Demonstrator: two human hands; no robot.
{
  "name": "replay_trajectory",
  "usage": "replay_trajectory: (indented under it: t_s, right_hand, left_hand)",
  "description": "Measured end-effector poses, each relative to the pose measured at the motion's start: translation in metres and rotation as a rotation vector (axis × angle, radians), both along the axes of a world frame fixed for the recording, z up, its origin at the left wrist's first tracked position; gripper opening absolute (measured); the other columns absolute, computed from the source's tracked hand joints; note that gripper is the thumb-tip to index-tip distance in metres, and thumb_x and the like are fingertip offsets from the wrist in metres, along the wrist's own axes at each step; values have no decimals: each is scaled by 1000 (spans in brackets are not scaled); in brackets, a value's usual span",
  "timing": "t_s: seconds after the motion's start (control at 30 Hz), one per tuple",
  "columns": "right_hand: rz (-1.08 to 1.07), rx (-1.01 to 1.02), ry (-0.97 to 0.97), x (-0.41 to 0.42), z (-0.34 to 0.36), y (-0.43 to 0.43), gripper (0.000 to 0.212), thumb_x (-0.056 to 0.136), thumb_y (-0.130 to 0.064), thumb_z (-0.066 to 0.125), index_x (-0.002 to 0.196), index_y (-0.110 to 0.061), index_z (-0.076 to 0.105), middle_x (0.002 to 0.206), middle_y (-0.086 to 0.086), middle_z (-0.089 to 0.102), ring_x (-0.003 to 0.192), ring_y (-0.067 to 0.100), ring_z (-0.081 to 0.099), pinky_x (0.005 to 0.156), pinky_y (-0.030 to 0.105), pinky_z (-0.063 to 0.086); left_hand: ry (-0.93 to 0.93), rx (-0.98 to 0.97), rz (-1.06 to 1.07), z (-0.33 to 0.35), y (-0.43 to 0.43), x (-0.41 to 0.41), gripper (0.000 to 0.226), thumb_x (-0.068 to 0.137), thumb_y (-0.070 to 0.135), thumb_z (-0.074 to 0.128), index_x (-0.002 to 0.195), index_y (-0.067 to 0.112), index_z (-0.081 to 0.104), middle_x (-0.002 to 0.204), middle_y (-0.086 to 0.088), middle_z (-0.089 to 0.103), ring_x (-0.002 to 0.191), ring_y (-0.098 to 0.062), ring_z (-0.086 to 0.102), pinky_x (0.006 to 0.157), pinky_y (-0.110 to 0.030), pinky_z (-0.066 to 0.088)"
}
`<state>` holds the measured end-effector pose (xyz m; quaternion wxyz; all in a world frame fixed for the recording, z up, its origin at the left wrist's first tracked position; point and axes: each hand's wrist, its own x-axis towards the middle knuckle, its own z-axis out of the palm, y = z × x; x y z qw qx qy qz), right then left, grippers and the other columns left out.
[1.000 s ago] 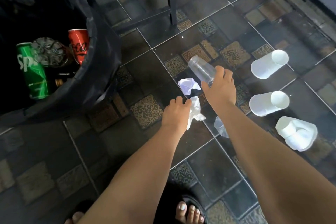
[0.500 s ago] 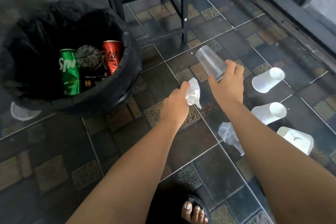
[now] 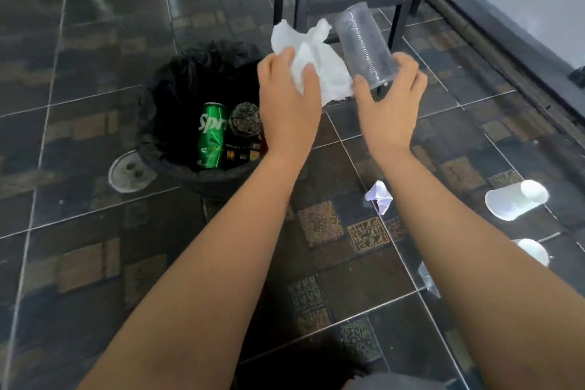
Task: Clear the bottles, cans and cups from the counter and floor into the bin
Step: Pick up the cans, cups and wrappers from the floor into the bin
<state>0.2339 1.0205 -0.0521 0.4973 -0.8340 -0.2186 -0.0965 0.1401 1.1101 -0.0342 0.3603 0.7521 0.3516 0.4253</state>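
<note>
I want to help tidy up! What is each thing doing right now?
Left hand: shut on white tissue.
Right hand: shut on clear plastic cup, held up, rim toward palm.
Black-lined bin: open, partly filled.
Green Sprite can: dented, in bin.
White cup: on its side on floor.
Crumpled paper: on floor.

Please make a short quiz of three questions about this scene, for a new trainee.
1. True or false: the right hand holds a clear cup.
2. What does the left hand hold?
A. crumpled tissue
B. red can
C. bottle
3. Fill in: the green can lies inside the ____.

Key:
1. true
2. A, the tissue
3. bin
</note>
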Motion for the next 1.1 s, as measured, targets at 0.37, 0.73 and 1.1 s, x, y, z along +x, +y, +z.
replay_trajectory:
  t_s: [0.37,0.73,1.1]
  right_hand:
    - [351,-366,-143,-58,-17,89,66,90,-37,63,146,-16,35,147,12,33,127,29,45,104,39,40]
    - [353,-514,-156,-59,-35,89,73,97,-47,48,155,-18,17,163,9,16,150,23,12,122,43,8]
    - [325,-525,-194,-24,-45,15,57,104,-40,33,154,-14,25,161,6,24,149,20,19,122,40,14]
  left_hand:
    - [910,-103,196,-38,83,-80,49,94,25,50,140,10,46,155,-11,29,134,-39,36,106,-50,33]
    - [734,35,336,-36,72,-82,81,93,30,47,157,6,3,165,-15,2,152,-28,7,122,-48,4]
    - [767,271,36,-38,15,-41,64,104,44,25,157,9,17,164,-13,15,151,-27,11,123,-46,7]
